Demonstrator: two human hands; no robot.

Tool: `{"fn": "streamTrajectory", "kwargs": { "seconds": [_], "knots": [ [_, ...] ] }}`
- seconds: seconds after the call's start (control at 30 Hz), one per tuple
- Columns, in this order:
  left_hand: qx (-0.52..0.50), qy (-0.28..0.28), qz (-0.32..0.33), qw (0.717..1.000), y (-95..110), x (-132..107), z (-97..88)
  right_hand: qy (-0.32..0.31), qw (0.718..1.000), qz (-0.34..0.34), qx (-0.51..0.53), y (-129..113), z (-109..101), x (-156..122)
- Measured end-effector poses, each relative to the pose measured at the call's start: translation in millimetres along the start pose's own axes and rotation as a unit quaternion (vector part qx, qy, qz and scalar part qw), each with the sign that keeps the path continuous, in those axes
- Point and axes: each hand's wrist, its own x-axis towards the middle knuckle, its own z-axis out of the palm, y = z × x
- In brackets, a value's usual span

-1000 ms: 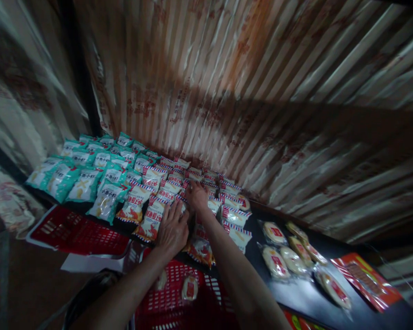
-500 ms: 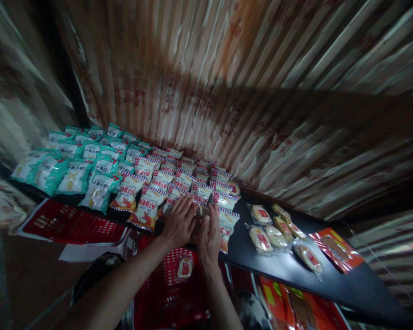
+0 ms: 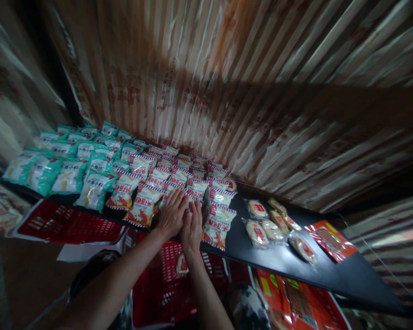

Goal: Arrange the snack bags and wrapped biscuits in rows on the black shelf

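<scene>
Head view: left hand [image 3: 172, 213], right hand [image 3: 192, 227], fingers spread flat on red-white packets [image 3: 142, 207]; two red baskets [image 3: 65, 225].

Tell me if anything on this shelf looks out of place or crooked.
The clear-wrapped round cakes right of the red-and-white packets lie scattered at mixed angles, not in rows. One more cake sits down in the red basket below the shelf.

The red-and-white snack packets [image 3: 142, 208] lie sealed and flat, printed side up, in overlapping rows on the black shelf [image 3: 242, 250], from its front edge back to the wall [image 3: 227, 91]
</scene>
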Motion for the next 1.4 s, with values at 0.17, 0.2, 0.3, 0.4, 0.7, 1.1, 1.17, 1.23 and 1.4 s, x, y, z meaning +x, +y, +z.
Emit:
{"fn": "streamTrajectory", "kwargs": {
  "seconds": [0.17, 0.2, 0.3, 0.4, 0.7, 1.1, 1.17, 1.23, 1.4],
  "knots": [
    [-0.004, 0.009, -0.004, 1.000, 1.8, 4.1, -2.0, -0.012, 0.998, -0.052, -0.037, 2.8, -9.4, -3.0],
    [-0.002, 0.009, -0.003, 1.000, 3.6, 5.7, -2.6, -0.010, 0.996, -0.076, -0.050, 2.3, -15.6, -4.2],
    [0.001, 0.004, 0.004, 1.000, 11.6, 11.0, -5.4, 0.029, 0.986, -0.135, -0.095, 2.9, -39.4, -7.6],
    [0.002, -0.009, 0.019, 1.000, 20.2, 16.0, -8.4, 0.098, 0.979, -0.115, -0.140, 12.9, -64.2, -5.8],
    [0.016, -0.059, 0.027, 0.998, 20.5, 18.1, -6.2, 0.077, 0.988, 0.134, -0.013, 54.2, -102.0, 35.7],
    [0.003, -0.045, 0.021, 0.999, 18.4, 19.3, -6.0, 0.058, 0.977, 0.202, 0.020, 42.7, -73.8, 42.0],
    [0.000, -0.043, 0.019, 0.999, 18.5, 19.3, -6.0, 0.063, 0.978, 0.196, 0.021, 42.2, -71.5, 42.3],
    [-0.004, -0.043, 0.016, 0.999, 18.7, 19.5, -5.7, 0.068, 0.980, 0.187, 0.021, 40.8, -70.4, 42.2],
    [-0.008, -0.039, 0.016, 0.999, 20.4, 21.6, -8.1, 0.069, 0.978, 0.198, 0.015, 36.3, -68.5, 41.2]
  ]
}}
